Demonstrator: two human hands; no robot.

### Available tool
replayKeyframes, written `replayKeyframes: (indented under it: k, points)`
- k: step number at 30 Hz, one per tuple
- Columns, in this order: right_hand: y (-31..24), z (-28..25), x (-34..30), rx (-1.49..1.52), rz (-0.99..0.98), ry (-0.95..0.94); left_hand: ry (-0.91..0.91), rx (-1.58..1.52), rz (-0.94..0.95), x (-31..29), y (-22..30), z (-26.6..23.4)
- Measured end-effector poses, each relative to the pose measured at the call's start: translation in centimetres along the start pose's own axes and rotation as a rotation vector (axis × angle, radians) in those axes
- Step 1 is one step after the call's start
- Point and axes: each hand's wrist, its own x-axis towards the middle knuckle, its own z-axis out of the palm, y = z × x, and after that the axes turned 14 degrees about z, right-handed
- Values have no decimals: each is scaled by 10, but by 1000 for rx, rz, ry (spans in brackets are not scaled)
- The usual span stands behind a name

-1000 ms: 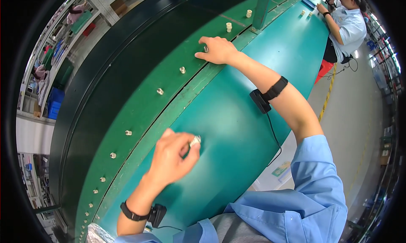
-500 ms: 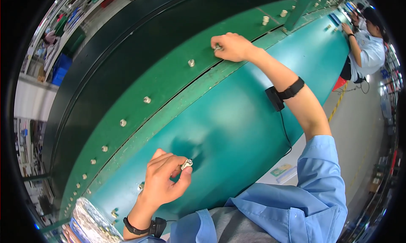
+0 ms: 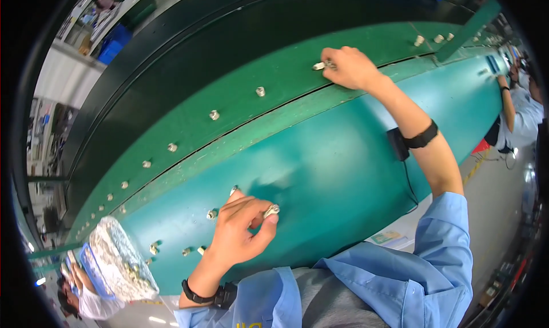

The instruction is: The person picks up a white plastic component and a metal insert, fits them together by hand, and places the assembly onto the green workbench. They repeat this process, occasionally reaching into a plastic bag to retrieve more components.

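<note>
My left hand (image 3: 237,228) hovers above the teal tabletop (image 3: 320,174), thumb and index finger pinching a small silver cylindrical metal fitting (image 3: 272,211). Beyond its knuckles another fitting (image 3: 234,190) shows partly, and a loose one (image 3: 211,214) lies beside the hand. Farther off, my right hand (image 3: 353,69) is over the green curved belt (image 3: 291,71). Its closed fingers are around a blurred small metal fitting (image 3: 330,64). A pale fitting (image 3: 318,66) pokes out just left of those fingertips; whether it is gripped or resting on the belt is unclear.
Spaced fittings (image 3: 214,115) stand along the belt. At lower left, a clear plastic bag (image 3: 117,254) of fittings lies in a blue tray (image 3: 91,264). A green post (image 3: 469,30) rises at far right, near a co-worker's sleeve (image 3: 520,114). A black cable (image 3: 409,182) hangs from my right wrist.
The whole view has swung, bringing more of the bag and a person at lower left into sight. Both hands appear farther right, still pinching fittings; a second fitting now shows at my right fingertips.
</note>
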Motion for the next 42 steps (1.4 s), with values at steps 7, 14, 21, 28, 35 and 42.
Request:
replayKeyframes:
  k: [7, 14, 21, 28, 35, 42]
  points:
    - [-33, -2, 4, -120, -99, -64, 8, -6, -41, -14, 0, -7]
    - [-41, -12, 4, -292, -176, -53, 27, -29, -81, -24, -3, -8]
    - [-43, -7, 13, -403, -340, -72, 61, -18, -106, -40, 2, -16]
    - [-29, -13, -4, -231, -328, 61, 204, -55, -187, -76, 14, -40]
    - [-200, 2, -132, 26, -714, -215, 443, 319, -503, -134, 1, -61]
    - [-299, 35, -159, -162, -833, -334, 213, 455, -728, -142, -8, -108]
